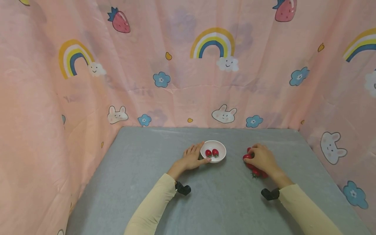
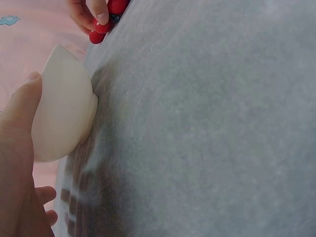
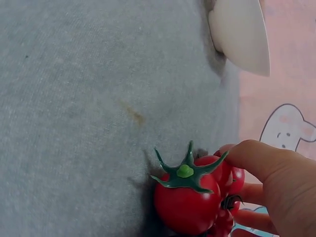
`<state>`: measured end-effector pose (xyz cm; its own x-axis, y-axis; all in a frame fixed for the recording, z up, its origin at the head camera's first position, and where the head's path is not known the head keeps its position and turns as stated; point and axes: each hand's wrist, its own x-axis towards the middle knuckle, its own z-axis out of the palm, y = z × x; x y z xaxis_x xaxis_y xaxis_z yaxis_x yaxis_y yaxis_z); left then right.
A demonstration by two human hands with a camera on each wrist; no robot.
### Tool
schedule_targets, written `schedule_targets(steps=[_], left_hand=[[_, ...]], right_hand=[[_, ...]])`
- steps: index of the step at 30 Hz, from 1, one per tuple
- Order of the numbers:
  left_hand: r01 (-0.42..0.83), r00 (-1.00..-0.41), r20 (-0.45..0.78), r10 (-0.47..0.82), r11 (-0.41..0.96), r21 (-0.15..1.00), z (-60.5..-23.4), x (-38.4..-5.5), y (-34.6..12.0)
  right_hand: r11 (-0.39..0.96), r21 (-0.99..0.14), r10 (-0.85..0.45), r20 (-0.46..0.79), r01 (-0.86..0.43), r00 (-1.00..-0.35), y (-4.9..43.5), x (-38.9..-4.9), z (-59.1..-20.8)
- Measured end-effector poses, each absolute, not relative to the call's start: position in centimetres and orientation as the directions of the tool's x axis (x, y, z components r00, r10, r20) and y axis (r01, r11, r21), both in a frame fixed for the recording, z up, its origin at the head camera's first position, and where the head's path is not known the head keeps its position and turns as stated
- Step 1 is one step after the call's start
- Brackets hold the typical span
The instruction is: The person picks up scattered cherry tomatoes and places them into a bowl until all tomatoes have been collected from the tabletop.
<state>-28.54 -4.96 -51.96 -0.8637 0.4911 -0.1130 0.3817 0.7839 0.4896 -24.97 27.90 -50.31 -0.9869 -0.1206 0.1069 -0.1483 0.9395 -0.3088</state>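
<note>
My left hand (image 1: pixel 190 159) rests against the left side of a white bowl (image 1: pixel 212 145), fingers fairly straight and the thumb at its near rim. Inside lie two small red tomatoes (image 1: pixel 215 152) with green stems. Right of the bowl, my right hand (image 1: pixel 263 159) pinches a small red tomato (image 1: pixel 247 156) at the top of a cluster on the table. A larger tomato (image 3: pixel 187 207) with a green star-shaped calyx sits at the cluster's near side in the right wrist view. My right fingers and palm hide part of the cluster.
A grey cloth (image 1: pixel 123 195) covers the table. Pink curtains (image 1: pixel 182 98) with rainbows, rabbits and flowers hang behind it and at both sides. Black wrist mounts (image 1: pixel 183 188) sit at both sleeve cuffs. A small brownish stain (image 3: pixel 133 114) marks the cloth.
</note>
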Motion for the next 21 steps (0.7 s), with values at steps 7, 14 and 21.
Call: schedule_targets(steps=[7, 14, 21], left_hand=[[0.382, -0.863, -0.114, 0.492, 0.785, 0.488, -51.9, -28.5, -4.9], [0.377, -0.865, -0.113, 0.488, 0.782, 0.496, -51.8, -28.5, -4.8], [0.365, -0.864, -0.136, 0.484, 0.789, 0.494, -52.4, -29.0, -4.7]], right_hand=[[0.941, -0.303, -0.124, 0.107, -0.151, -0.986, 27.9, -25.2, -50.0], [0.942, -0.292, -0.135, 0.114, -0.163, -0.984, 27.6, -25.5, -49.3], [0.939, -0.297, -0.14, 0.13, -0.174, -0.982, 26.8, -25.9, -48.5]])
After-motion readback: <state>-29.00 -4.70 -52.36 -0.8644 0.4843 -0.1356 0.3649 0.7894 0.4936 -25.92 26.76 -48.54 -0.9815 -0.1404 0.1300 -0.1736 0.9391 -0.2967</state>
